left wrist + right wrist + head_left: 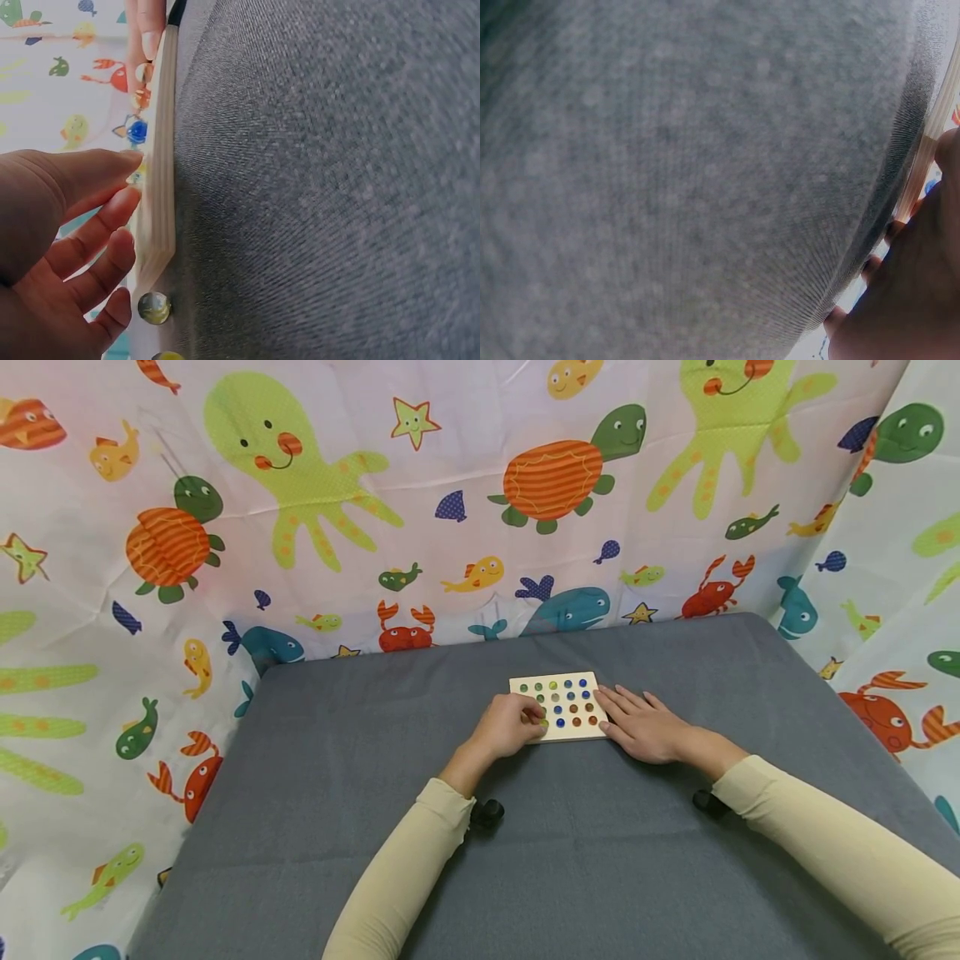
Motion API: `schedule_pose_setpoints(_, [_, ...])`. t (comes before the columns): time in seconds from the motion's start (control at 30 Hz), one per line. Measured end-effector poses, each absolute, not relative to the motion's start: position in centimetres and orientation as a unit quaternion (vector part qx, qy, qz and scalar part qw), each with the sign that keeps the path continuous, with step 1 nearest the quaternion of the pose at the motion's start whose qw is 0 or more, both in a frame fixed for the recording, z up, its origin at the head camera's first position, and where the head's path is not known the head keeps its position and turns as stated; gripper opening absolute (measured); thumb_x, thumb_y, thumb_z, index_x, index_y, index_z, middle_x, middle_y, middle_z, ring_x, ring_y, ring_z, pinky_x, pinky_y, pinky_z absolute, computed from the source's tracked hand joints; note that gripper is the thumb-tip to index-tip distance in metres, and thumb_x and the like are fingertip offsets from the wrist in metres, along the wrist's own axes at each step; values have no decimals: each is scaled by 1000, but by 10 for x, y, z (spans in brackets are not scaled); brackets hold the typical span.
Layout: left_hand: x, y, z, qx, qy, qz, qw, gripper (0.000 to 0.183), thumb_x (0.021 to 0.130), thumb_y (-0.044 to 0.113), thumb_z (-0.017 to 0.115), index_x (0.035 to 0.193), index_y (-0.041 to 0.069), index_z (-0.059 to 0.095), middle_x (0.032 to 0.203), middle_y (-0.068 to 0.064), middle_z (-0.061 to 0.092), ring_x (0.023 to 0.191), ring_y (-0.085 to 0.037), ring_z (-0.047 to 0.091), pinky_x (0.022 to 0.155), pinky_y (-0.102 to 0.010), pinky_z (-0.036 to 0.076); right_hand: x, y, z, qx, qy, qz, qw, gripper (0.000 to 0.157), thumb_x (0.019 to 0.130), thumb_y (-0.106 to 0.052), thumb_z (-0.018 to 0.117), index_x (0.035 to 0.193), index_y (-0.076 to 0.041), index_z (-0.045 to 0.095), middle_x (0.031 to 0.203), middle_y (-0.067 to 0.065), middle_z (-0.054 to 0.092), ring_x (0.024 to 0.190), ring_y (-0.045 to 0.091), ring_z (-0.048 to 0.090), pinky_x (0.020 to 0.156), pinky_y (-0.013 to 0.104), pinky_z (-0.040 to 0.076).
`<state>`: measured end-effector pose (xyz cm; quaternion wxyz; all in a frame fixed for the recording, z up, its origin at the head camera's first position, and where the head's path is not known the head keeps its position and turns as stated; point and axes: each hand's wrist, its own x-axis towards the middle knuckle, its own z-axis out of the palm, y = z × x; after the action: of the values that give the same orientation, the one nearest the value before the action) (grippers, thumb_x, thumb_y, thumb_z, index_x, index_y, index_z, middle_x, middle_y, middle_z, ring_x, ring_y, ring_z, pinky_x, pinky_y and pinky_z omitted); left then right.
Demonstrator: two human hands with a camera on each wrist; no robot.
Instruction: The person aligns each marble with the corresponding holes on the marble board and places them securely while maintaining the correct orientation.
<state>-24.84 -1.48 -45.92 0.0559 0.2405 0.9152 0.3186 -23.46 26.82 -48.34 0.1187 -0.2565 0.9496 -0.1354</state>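
Note:
A flat pale wooden board (564,733) carries rows of glass marbles in green, yellow, clear, blue and reddish-brown. At its near left corner my left hand (510,724) pinches a yellow-green marble (136,177) between thumb and index finger, the marble low against the board's top. The other fingers of that hand are curled. A blue marble (136,132) sits close to the thumb. My right hand (647,727) lies with fingers extended at the board's right edge, thumb and fingertips touching it. The left hand covers some of the board's left side.
A clear and yellow marble (154,308) lies off the board on the grey cloth, with part of another yellow marble (168,356) beyond. A grey cloth (360,760) covers the table. A curtain printed with sea animals (450,460) hangs behind and at the sides.

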Motion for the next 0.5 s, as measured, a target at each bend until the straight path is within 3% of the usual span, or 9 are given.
schedule_pose_setpoints(0.27, [-243,-28,-445,268,905,329,41,22,95,17,72,115,8,74,108,-6,72,80,-16,63,72,-29,50,-235,267,-482,-254,948,-138,133,67,112,-46,30,165,-10,13,171,13,12,156,40,8,117,70,4])
schedule_pose_setpoints(0.5, [-242,-50,-430,251,902,350,21,21,98,21,70,115,7,74,105,-5,71,71,-17,57,64,-28,46,-237,269,-482,-256,950,-135,118,66,112,-45,32,165,-9,15,171,13,13,156,40,10,117,70,5])
